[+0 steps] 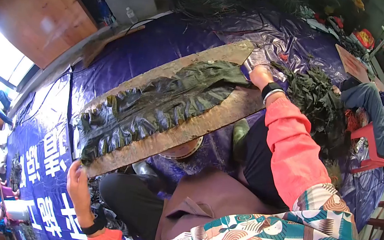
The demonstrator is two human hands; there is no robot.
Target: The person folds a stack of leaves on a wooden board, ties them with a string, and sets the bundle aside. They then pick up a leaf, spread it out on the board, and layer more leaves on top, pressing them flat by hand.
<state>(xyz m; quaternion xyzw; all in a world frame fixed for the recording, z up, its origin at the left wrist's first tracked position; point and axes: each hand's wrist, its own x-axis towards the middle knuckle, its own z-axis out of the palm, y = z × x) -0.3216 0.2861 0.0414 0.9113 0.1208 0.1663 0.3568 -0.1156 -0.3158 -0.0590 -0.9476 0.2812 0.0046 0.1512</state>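
A long, dark green, ruffled strip of kelp [155, 102] lies spread along a worn wooden board [169, 141], which slants across above my knees. My left hand [78, 187] is at the board's lower left corner, fingers stretched out and fingertips by the kelp's end. At the opposite end, my right hand [261, 76] has its fingers closed. A narrow shiny piece shows beside them, but what it is cannot be made out. Part of a round rim [182, 149] shows beneath the board.
A heap of crumpled dark kelp [314, 96] lies to the right on the blue tarp [138, 45] with white lettering. Beyond it a person in jeans [370, 107] sits by a red plastic stool [371, 149]. A clear bottle [130, 15] stands near the wall. Other people are at far left.
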